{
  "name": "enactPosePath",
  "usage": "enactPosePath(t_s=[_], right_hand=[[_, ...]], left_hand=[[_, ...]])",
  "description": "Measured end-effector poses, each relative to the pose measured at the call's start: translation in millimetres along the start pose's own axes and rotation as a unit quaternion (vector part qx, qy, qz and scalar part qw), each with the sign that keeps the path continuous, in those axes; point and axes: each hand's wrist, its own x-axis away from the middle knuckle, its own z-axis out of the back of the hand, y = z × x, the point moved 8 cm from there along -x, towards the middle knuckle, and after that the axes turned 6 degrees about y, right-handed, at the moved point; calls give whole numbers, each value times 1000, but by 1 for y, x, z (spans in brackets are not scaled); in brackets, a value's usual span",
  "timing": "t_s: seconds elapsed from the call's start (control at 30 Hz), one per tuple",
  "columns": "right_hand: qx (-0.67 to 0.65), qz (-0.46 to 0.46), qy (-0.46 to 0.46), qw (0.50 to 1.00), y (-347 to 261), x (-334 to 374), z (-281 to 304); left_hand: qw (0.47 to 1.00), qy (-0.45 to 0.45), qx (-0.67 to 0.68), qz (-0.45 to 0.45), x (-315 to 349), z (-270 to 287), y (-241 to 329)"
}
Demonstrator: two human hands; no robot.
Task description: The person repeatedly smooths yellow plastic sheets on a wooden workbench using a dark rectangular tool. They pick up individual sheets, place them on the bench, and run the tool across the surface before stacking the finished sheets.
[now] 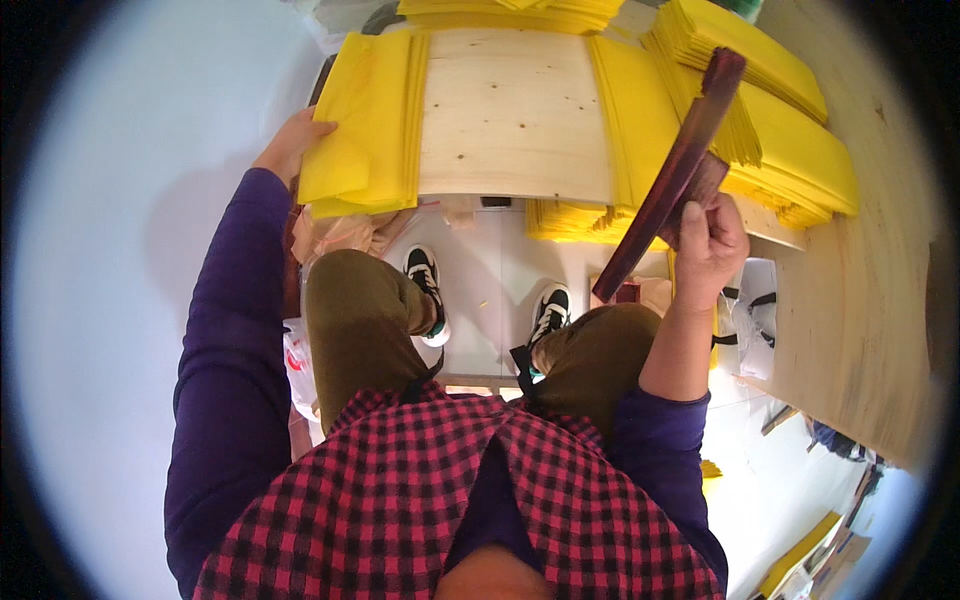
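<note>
Tabletop (515, 130) of pale, knotted wood, with flat yellow stacks along the left edge, the far edge and the right side. Largest among these, toward the right: a front right stack (800, 145), with a back right stack (755, 55) just beyond. Narrower: an inner right stack (630, 120), reaching down to the front edge. At the left edge, a left yellow stack (360, 120) of thin sheets, slightly fanned at the near corner.

Next down in size, a long dark reddish-brown bar (675, 175), held aslant before the inner right stack, with the lower end out past the front edge. Contact with the yellow sheets: impossible to tell.

Step in hand, by judgement: steadying or lining up the left yellow stack while keeping the bar raised. Next move, likewise judged: calls for a secure hold on the bar and a light touch at the left edge, without shifting the sheets.

Left hand (290, 140) at the outer side of the left yellow stack, thumb on top, fingers hidden; cannot tell open from closed. Right hand (715, 240) clamped, thumb against fingers, on a short dark piece (710, 175) lying against the bar; cannot tell joined from loose.
</note>
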Motion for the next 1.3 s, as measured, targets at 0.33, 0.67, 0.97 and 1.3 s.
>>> enactPosePath(t_s=[0.33, 0.67, 0.97, 1.3], right_hand=[[170, 28, -5, 985, -19, 11, 123], [515, -171, -167, 823, 176, 174, 209], [534, -340, -383, 673, 344, 278, 178], [510, -440, -361, 645, 409, 315, 177]], left_hand=[[994, 45, -100, -19, -22, 17, -8], [903, 213, -272, -255, 75, 12, 42], [878, 285, -348, -164, 192, -12, -52], [889, 297, -326, -121, 181, -21, -52]])
